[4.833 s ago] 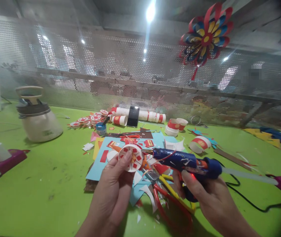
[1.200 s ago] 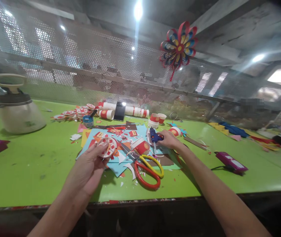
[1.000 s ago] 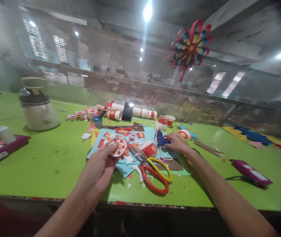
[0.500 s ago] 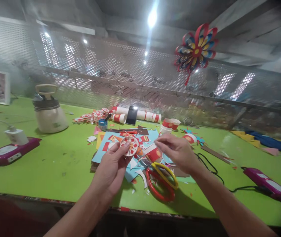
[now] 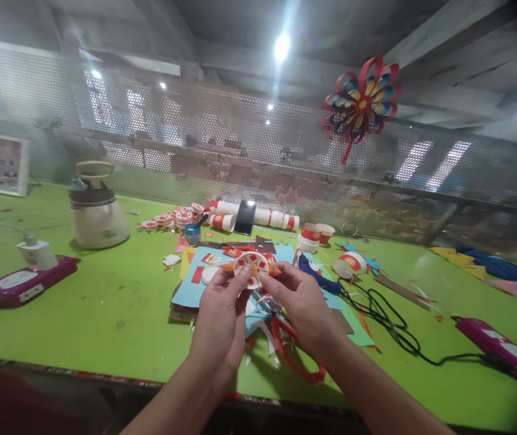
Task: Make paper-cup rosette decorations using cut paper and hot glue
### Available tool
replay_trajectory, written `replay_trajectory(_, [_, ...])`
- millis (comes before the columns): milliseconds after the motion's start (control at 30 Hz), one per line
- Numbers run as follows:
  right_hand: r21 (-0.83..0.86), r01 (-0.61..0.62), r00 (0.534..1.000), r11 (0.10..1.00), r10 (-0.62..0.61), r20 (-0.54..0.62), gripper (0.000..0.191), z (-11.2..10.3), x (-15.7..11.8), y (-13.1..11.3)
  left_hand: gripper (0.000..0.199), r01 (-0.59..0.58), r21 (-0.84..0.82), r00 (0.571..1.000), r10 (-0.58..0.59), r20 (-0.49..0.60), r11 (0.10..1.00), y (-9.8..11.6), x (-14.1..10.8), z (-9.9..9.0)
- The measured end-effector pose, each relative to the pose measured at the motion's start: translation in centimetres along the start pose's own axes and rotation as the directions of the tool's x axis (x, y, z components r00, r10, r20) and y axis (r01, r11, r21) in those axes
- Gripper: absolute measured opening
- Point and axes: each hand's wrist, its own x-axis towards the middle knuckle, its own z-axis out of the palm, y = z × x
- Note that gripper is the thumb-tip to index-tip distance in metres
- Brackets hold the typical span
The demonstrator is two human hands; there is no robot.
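A: Where are the hands?
B: Close together over the middle of the bench (image 5: 104, 344), both on one small round disc (image 5: 253, 261). The left hand (image 5: 219, 311) pinches its left side, with the thumb across the front. The right hand (image 5: 302, 302) has its thumb and fingers at the lower right edge.
A: What does the disc look like?
B: White with red patches around a patterned centre, its face turned toward the person. Orange pointed bits show to its left and right, beside the fingers.
A: And under it?
B: A pile of paper, with a light blue sheet (image 5: 188, 295) near the top and scraps scattered over it. Scissors with a red handle (image 5: 315, 377) lie partly hidden below the right hand.
A: What is the blue thing just past that hand?
B: A glue gun (image 5: 324, 279), lying down. A black cord (image 5: 444, 361) loops away from near it toward a purple power strip (image 5: 500, 345).
A: Anything farther back?
B: More red and white discs (image 5: 181, 219) in a heap, a small blue jar (image 5: 191, 234) near them, and a phone (image 5: 245, 217) leaning on a white and red roll (image 5: 269, 216). A big bottle (image 5: 98, 219) stands to the left.
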Motion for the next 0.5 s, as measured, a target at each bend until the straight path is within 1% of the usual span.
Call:
replay_trajectory(133, [0.095,-0.03,1.0,0.995,0.03,0.008,0.025,-0.3,0.3,-0.1,0.01,0.027,0.008,1.0,-0.027,-0.006,1.0,-0.2,-0.7,-0.2])
replay_trajectory(200, [0.084,-0.026,1.0,0.996,0.026,0.001,0.022,-0.7,0.5,-0.4,0.012,0.048,0.047,0.999,-0.049,0.024,0.998,-0.1,-1.1,-0.9])
replay_trajectory(267, [0.037,-0.019,1.0,0.999,0.019,0.003,0.021,-1.2,0.6,-0.7,0.017,0.089,0.106,0.994,-0.095,0.056,0.99,0.5,-1.5,-2.0])
replay_trajectory(300, [0.013,-0.027,0.999,1.0,0.027,0.02,0.021,-1.4,0.7,-0.8,0.021,0.12,0.14,0.989,-0.13,0.067,0.983,0.9,-1.6,-2.7])
replay_trajectory(367, [-0.035,-0.061,0.994,0.998,0.064,0.087,0.022,-1.9,0.8,-1.1,0.026,0.171,0.217,0.982,-0.184,0.044,0.961,2.2,-1.5,-3.8])
replay_trajectory(467, [-0.127,-0.094,0.972,0.987,0.119,0.204,0.022,-2.5,1.0,-1.6,0.03,0.135,0.396,0.984,-0.17,0.055,0.908,4.4,-1.0,-4.4])
replay_trajectory(500, [-0.156,-0.087,0.963,0.984,0.123,0.239,0.022,-2.6,1.1,-1.8,0.029,0.116,0.462,0.981,-0.175,0.088,0.879,5.1,-0.7,-4.3])
